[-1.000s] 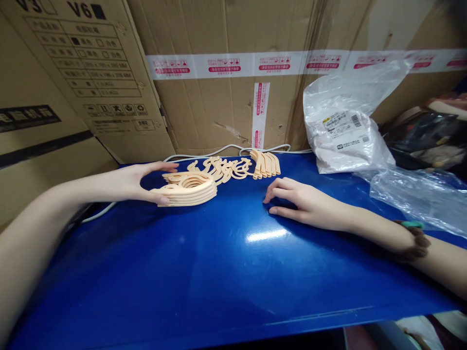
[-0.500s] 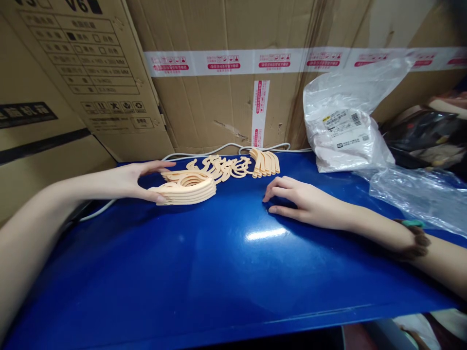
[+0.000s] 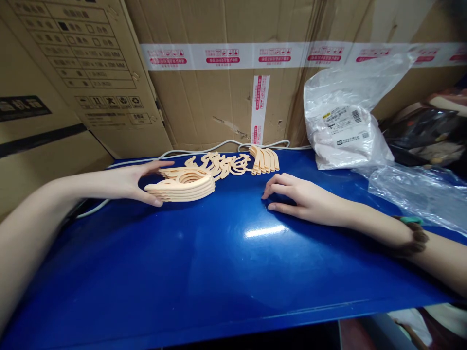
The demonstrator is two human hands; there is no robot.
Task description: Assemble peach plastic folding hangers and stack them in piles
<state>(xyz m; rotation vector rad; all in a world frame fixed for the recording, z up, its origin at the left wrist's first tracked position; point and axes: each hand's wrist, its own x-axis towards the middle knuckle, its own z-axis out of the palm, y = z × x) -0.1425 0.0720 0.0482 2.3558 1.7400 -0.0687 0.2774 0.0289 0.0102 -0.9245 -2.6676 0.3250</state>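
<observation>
My left hand [image 3: 126, 182] is at the left end of a stack of curved cream plastic pieces [image 3: 182, 192], which look like hanger parts. Its thumb lies along the near side and its fingers reach over the far side, spread apart. The stack lies flat on the blue table [image 3: 204, 272]. My right hand [image 3: 295, 197] rests on the table to the right, fingers loosely bent and thumb apart, holding nothing. Behind the stack is a loose pile of cream hook-shaped pieces [image 3: 219, 165]. Beside that pile, a row of cream curved arms [image 3: 265, 160] lies side by side.
Large cardboard boxes [image 3: 219, 102] stand along the back and left. A white cable [image 3: 226, 142] runs along the table's rear edge. At the back right stands a plastic bag with a label [image 3: 346, 131], with clear plastic wrap [image 3: 416, 194] near it.
My left thumb has moved slightly off the stack's near side, and the stack's upper layers sit a little further left. My right hand has stayed in place. The view has tipped slightly.
</observation>
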